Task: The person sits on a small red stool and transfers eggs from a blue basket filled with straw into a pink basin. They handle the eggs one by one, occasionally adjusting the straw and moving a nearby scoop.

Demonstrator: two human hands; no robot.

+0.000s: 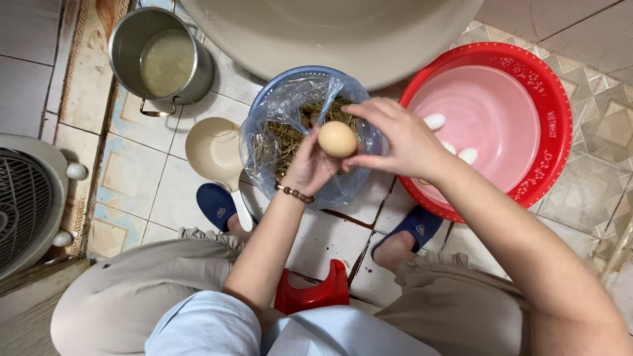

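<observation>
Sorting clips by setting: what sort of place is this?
Likely a home washing area on a tiled floor: a red basin of water, a steel pot, and a fan nearby.

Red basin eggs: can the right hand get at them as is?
Probably yes. The white eggs lie in the open red basin right beside the right hand, nothing covering them. But that hand is busy: with the left hand, it holds a brown egg.

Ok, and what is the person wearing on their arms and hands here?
Both forearms are bare, with no gloves on either hand. The left hand has a bracelet of dark brown round beads at the wrist. The right hand shows no ring, watch or band. Pale blue fabric, apparently a sleeve, shows near the left elbow.
</observation>
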